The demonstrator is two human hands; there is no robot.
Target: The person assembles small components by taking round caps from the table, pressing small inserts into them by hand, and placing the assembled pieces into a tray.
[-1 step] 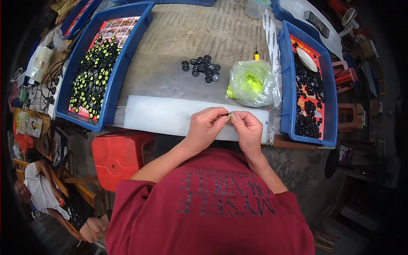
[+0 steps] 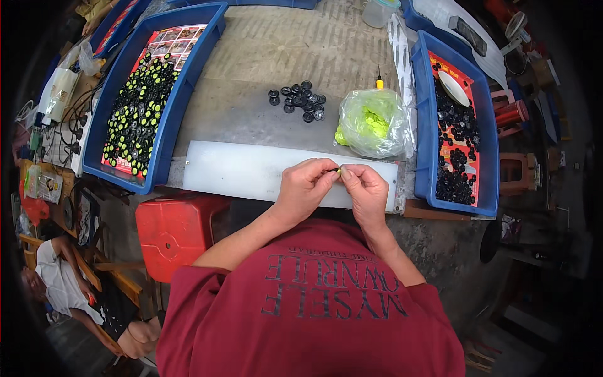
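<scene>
Black-and-green piece [image 2: 340, 170], seemingly just one, is pinched by left grip [image 2: 303, 187] and right grip [image 2: 369, 191].

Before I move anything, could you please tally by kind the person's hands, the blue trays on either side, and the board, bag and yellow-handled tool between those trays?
Left hand and right hand: 2
Left blue tray and right blue tray: 2
White board: 1
Clear plastic bag of yellow-green pieces: 1
Yellow-handled tool: 1
Total: 7
</scene>
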